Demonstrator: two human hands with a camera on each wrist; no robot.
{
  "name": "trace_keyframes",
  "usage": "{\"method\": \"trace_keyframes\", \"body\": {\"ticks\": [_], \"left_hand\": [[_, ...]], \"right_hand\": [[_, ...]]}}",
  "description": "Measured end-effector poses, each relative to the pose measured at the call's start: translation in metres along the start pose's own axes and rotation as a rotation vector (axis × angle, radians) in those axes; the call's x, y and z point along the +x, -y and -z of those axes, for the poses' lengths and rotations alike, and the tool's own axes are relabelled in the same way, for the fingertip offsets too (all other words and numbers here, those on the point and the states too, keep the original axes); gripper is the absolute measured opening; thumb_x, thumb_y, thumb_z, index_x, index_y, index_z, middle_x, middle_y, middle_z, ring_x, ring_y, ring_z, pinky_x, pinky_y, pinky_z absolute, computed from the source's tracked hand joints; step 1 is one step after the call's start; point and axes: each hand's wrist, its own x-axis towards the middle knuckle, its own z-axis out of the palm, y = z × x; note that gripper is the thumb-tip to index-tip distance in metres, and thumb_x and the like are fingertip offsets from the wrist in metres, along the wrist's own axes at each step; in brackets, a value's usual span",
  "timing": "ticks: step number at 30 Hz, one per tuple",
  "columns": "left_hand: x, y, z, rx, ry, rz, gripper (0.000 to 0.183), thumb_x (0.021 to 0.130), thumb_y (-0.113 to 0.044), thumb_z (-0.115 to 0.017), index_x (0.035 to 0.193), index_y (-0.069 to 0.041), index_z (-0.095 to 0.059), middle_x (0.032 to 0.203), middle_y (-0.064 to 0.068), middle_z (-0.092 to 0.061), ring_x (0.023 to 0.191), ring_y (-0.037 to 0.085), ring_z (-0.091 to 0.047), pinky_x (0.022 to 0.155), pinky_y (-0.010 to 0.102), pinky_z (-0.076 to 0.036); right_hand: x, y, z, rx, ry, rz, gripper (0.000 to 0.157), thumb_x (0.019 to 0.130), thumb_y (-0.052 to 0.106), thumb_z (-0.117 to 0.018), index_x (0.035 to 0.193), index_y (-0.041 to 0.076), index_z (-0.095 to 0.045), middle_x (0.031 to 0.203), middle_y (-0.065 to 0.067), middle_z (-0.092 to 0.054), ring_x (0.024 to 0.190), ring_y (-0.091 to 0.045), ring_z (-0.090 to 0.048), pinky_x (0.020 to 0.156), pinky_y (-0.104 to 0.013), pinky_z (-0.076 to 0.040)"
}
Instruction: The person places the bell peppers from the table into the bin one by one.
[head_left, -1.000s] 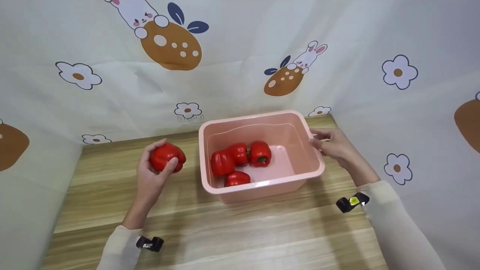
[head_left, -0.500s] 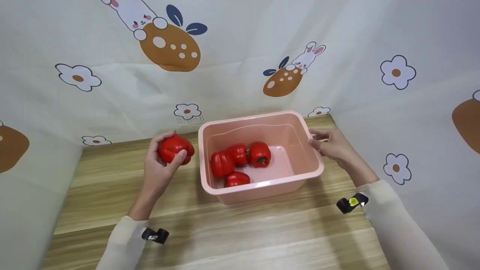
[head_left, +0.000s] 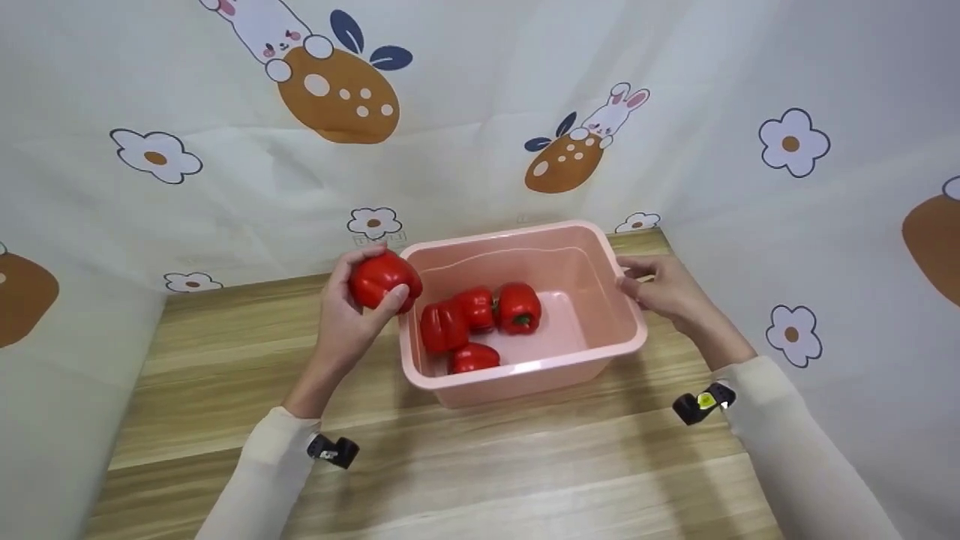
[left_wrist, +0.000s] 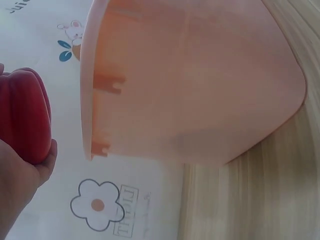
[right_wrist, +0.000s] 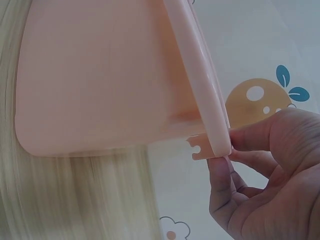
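A red bell pepper [head_left: 382,279] is gripped in my left hand [head_left: 346,322], raised at the left rim of a pink plastic basin [head_left: 525,367]. In the left wrist view the same bell pepper [left_wrist: 25,115] lies between thumb and fingers, apart from the basin wall [left_wrist: 200,90]. My right hand [head_left: 664,289] pinches the basin's right rim; the right wrist view shows thumb and fingers [right_wrist: 220,180] on either side of that rim [right_wrist: 205,90]. Inside the basin several red peppers [head_left: 519,307] lie grouped toward the left, one with its green stem showing.
The basin stands on a wood-grain tabletop [head_left: 525,465]. Behind and on both sides hangs a pale curtain [head_left: 465,165] printed with rabbits and flowers. Each sleeve carries a small black wrist device [head_left: 334,450].
My left hand has carried the pepper right and away from me, from beside the basin up to its left rim. The right hand keeps its hold, and the basin has hardly moved.
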Motion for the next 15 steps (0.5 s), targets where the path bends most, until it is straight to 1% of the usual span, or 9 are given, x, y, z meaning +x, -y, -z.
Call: {"method": "trace_keyframes", "body": {"ticks": [4, 7, 12, 15], "left_hand": [[0.005, -0.004, -0.009, 0.011, 0.038, -0.014, 0.06, 0.089, -0.011, -0.081, 0.143, -0.008, -0.056, 0.146, 0.0, -0.06, 0.13, 0.022, -0.058, 0.097, 0.029, -0.061], [0.008, -0.008, -0.012, 0.024, 0.062, -0.009, 0.06, 0.089, -0.011, -0.081, 0.144, -0.009, -0.055, 0.145, 0.0, -0.06, 0.129, 0.022, -0.058, 0.099, 0.036, -0.061], [0.014, -0.014, -0.015, 0.094, 0.092, 0.036, 0.065, 0.089, -0.018, -0.083, 0.146, -0.016, -0.053, 0.146, 0.001, -0.058, 0.131, 0.023, -0.056, 0.101, 0.051, -0.06], [0.018, -0.017, -0.016, 0.124, 0.112, 0.059, 0.068, 0.088, -0.019, -0.085, 0.147, -0.017, -0.052, 0.148, 0.003, -0.056, 0.133, 0.025, -0.055, 0.101, 0.054, -0.06]], "right_hand": [[0.0, -0.002, -0.001, 0.027, 0.003, 0.003, 0.049, 0.102, 0.007, -0.063, 0.149, -0.002, -0.056, 0.123, -0.029, -0.066, 0.092, -0.011, -0.065, 0.075, -0.019, -0.062], [-0.001, -0.002, -0.002, 0.043, 0.004, 0.004, 0.05, 0.101, 0.007, -0.063, 0.149, -0.003, -0.055, 0.121, -0.028, -0.067, 0.088, -0.008, -0.066, 0.074, -0.018, -0.062], [0.0, -0.001, -0.003, 0.029, -0.016, 0.015, 0.048, 0.101, 0.004, -0.063, 0.148, -0.005, -0.056, 0.116, -0.028, -0.067, 0.084, -0.008, -0.067, 0.073, -0.019, -0.063], [-0.001, 0.0, -0.002, 0.017, -0.021, 0.02, 0.049, 0.101, 0.004, -0.062, 0.148, -0.006, -0.055, 0.116, -0.029, -0.067, 0.083, -0.009, -0.067, 0.072, -0.019, -0.063]]}}
